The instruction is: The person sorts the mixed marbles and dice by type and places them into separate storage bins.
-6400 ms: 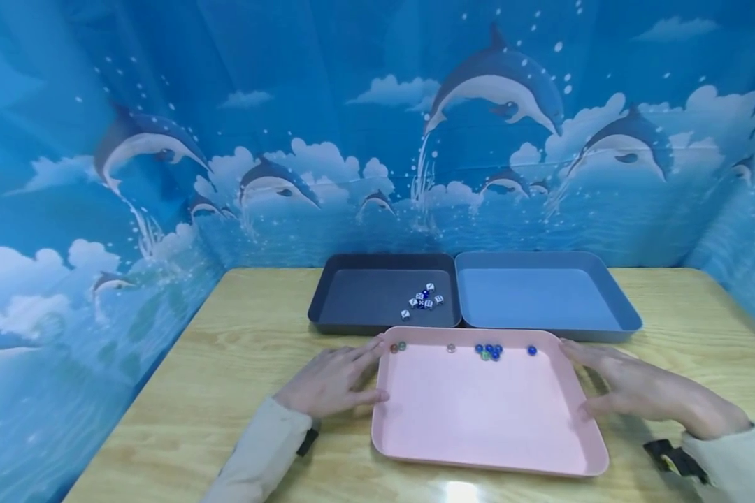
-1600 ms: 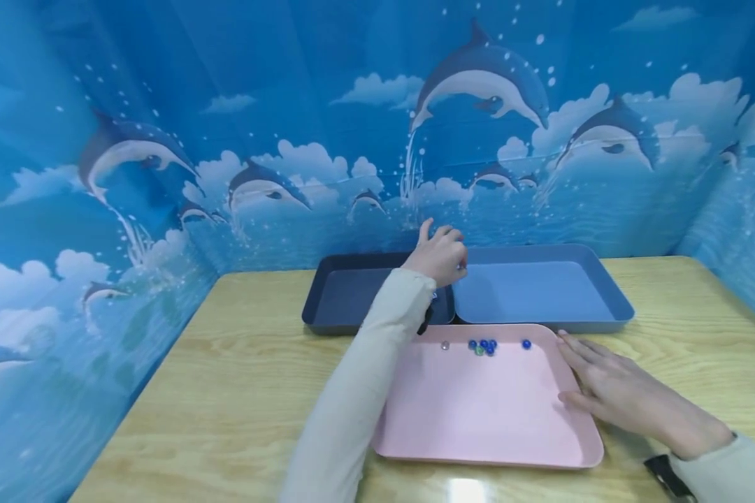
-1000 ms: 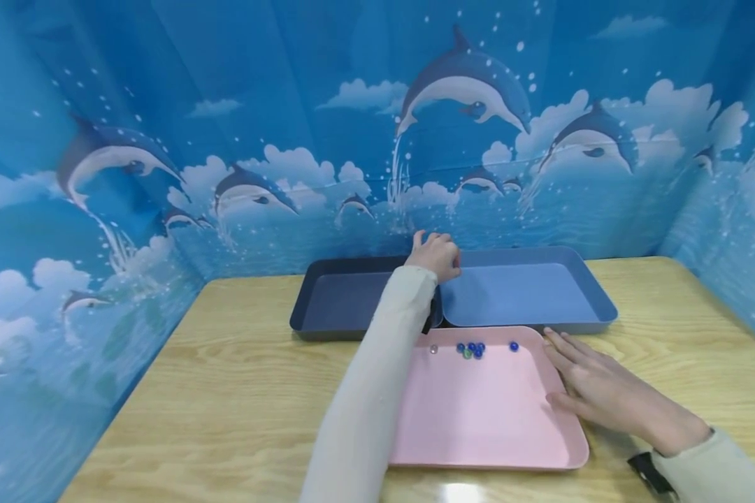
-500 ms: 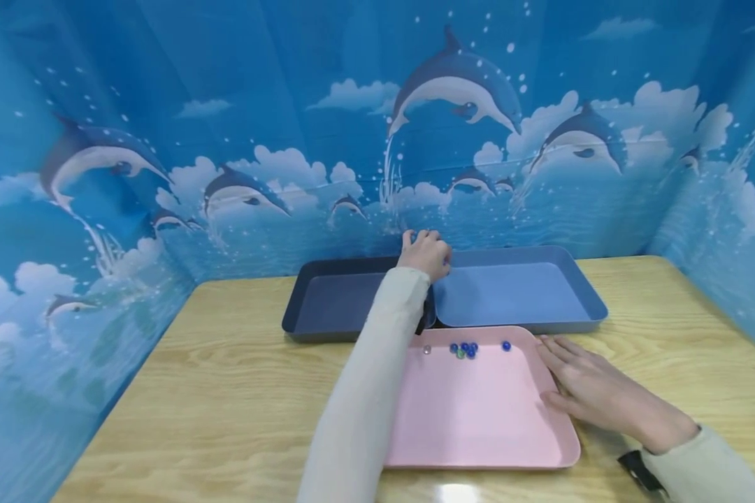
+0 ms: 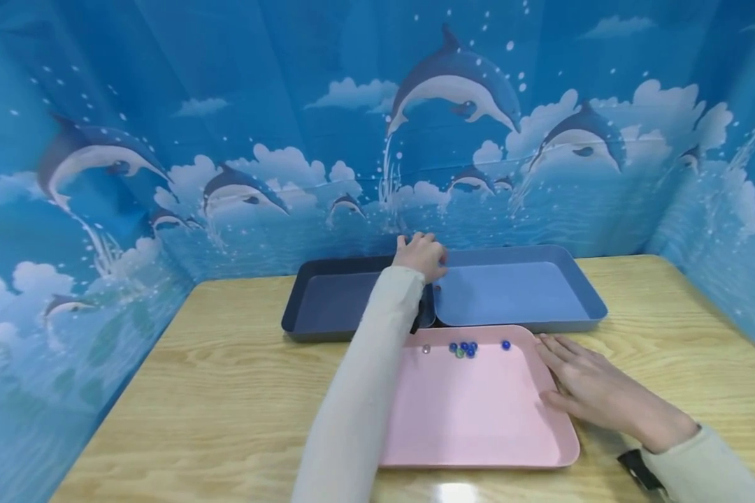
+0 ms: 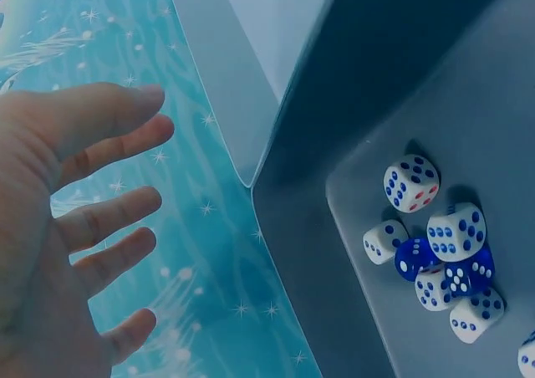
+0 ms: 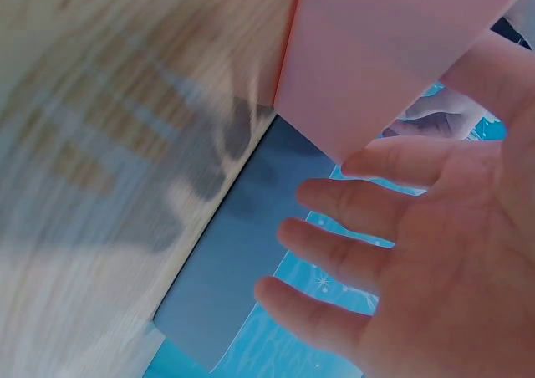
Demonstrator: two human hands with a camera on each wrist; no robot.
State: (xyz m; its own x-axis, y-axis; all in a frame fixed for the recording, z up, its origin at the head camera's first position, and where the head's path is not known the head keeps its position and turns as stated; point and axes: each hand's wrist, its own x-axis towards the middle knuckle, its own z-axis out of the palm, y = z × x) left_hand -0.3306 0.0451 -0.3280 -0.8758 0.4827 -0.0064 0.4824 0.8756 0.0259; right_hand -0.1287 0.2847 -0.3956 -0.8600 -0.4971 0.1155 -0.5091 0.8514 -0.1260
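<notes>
My left hand [image 5: 419, 255] hovers over the back, where the dark grey tray [image 5: 327, 304] meets the blue tray [image 5: 516, 293]. Its fingers [image 6: 121, 206] are spread and hold nothing in the left wrist view. A small reddish marble [image 5: 437, 288] lies at the blue tray's left side, just below that hand. My right hand [image 5: 588, 381] rests along the right rim of the pink tray [image 5: 478, 426], fingers extended. Near the pink tray's far edge are a clear marble [image 5: 426, 348], a cluster of blue marbles [image 5: 464, 346] with a green marble [image 5: 460, 353], and a lone blue marble [image 5: 506, 345].
White dice [image 6: 456, 232] and blue dice [image 6: 470, 272] sit in the dark grey tray; my left arm [image 5: 358, 377] hides them from the head view. That sleeve also covers the pink tray's left side. A dolphin-print curtain [image 5: 289, 105] stands behind the wooden table [image 5: 214, 391].
My left hand has gone from the pink tray's left rim to above the rear trays. A reddish marble now shows in the blue tray. The right hand stays at the pink rim.
</notes>
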